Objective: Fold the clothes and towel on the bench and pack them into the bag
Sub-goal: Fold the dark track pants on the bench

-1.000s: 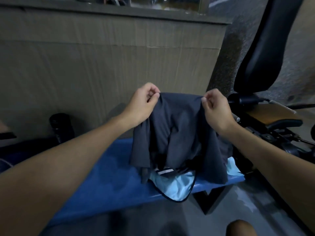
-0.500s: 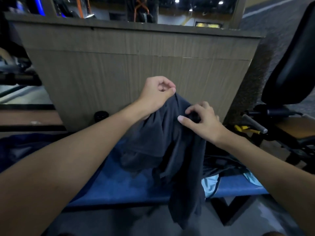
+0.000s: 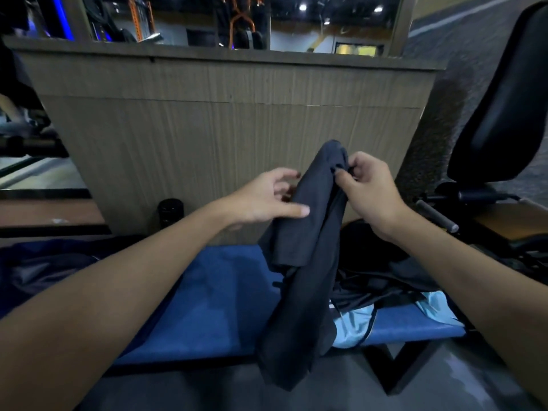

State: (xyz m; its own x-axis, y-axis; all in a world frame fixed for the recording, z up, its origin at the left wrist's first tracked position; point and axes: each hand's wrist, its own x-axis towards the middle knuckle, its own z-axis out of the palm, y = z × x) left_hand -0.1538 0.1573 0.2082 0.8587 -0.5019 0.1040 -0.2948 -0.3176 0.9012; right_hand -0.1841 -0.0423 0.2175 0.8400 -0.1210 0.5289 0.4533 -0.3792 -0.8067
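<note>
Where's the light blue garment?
Head view, lower right: the light blue garment lies on the blue bench, right end, under black clothes, beside the hanging grey garment.

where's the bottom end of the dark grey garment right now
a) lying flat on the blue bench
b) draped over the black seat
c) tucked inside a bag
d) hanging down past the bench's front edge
d: pinched at its top by the right hand, the dark grey garment drapes down past the front edge of the blue bench.

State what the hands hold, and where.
The right hand pinches the dark grey garment at its bunched top; the left hand only touches its side.
</note>
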